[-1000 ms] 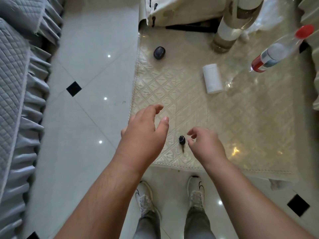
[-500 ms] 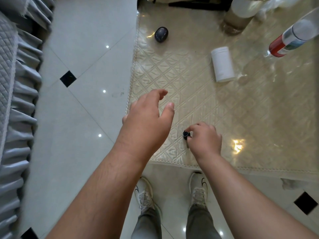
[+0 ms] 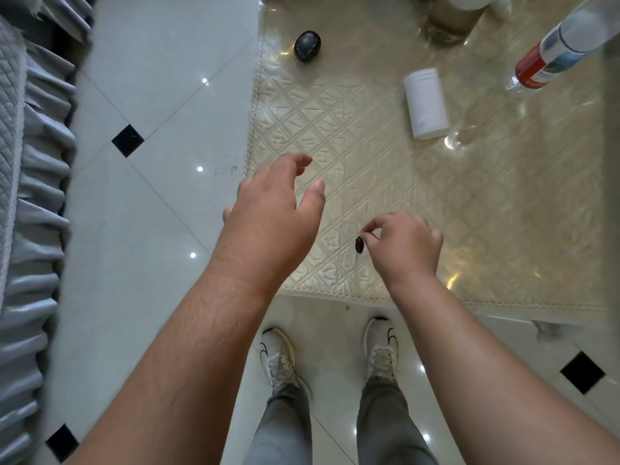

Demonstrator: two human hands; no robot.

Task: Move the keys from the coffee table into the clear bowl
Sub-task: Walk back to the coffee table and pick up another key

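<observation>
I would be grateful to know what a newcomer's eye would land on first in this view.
Most striking is the right hand, near the front edge of the coffee table, pinching a small black key. The left hand hovers open beside it, over the table's left edge. Farther back on the table are a white tub and a dark oval case.

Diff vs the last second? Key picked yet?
Right hand came down on the key, pinched it, and now holds it dangling from its fingertips, apparently lifted off the coffee table. Left hand stays open, hovering near the table edge. White container and bottle unmoved.
</observation>
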